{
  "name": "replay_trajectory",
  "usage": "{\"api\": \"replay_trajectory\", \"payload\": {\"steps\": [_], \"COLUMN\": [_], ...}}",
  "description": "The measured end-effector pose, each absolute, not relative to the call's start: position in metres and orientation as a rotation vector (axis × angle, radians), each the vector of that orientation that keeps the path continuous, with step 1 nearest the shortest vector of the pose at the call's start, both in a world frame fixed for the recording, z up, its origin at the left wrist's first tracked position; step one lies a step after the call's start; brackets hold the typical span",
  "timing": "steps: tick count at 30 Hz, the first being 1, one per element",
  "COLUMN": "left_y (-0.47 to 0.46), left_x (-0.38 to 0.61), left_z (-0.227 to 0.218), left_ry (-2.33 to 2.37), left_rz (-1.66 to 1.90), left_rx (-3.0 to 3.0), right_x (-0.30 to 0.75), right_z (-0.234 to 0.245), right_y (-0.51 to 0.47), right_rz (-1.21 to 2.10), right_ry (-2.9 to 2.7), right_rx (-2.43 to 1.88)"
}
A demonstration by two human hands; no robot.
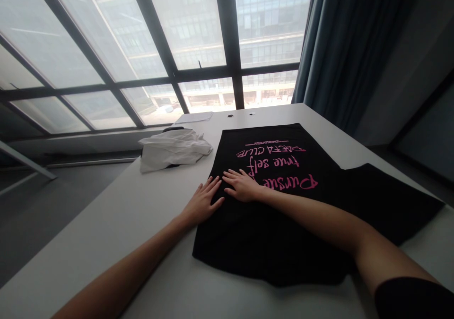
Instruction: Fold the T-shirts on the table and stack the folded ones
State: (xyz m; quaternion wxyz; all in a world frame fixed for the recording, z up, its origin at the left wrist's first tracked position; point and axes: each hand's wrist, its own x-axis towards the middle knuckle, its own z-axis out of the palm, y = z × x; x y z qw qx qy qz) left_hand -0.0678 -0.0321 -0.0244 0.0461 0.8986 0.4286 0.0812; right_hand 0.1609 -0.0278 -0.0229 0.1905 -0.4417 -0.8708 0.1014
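Observation:
A black T-shirt [283,224] with pink lettering lies spread on the white table [135,215]. My left hand [203,203] rests flat, fingers stretched out, on the shirt's left edge, partly on the table. Beside it my right hand [241,185] lies flat on the black cloth, fingers spread, just left of the pink print. The two hands nearly touch. Neither holds anything.
A crumpled white garment [173,150] lies on the table at the back left, over something dark. A sheet of paper [194,117] sits near the far edge. Large windows stand behind the table, and a dark curtain [340,49] hangs at the right.

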Motion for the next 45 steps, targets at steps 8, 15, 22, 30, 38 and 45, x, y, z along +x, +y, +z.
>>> {"api": "replay_trajectory", "payload": {"steps": [8,15,22,30,38,45], "left_y": [-0.031,-0.033,-0.033,-0.032,-0.029,-0.029], "left_x": [-0.068,-0.066,-0.067,-0.068,-0.071,-0.071], "left_z": [-0.026,-0.022,-0.024,-0.025,-0.032,-0.031], "left_ry": [1.300,1.316,1.311,1.317,1.316,1.287], "left_rz": [0.263,0.224,0.238,0.221,0.318,0.204], "left_rx": [2.752,2.746,2.747,2.756,2.792,2.815], "right_x": [0.160,0.160,0.160,0.160,0.160,0.160], "right_z": [-0.023,-0.023,-0.024,-0.024,-0.024,-0.024], "right_y": [-0.027,-0.028,-0.027,-0.027,-0.027,-0.028], "right_rz": [0.292,0.302,0.290,0.298,0.288,0.293], "right_ry": [-2.453,-2.457,-2.448,-2.450,-2.451,-2.448], "right_rx": [-1.243,-1.245,-1.240,-1.236,-1.230,-1.243]}}
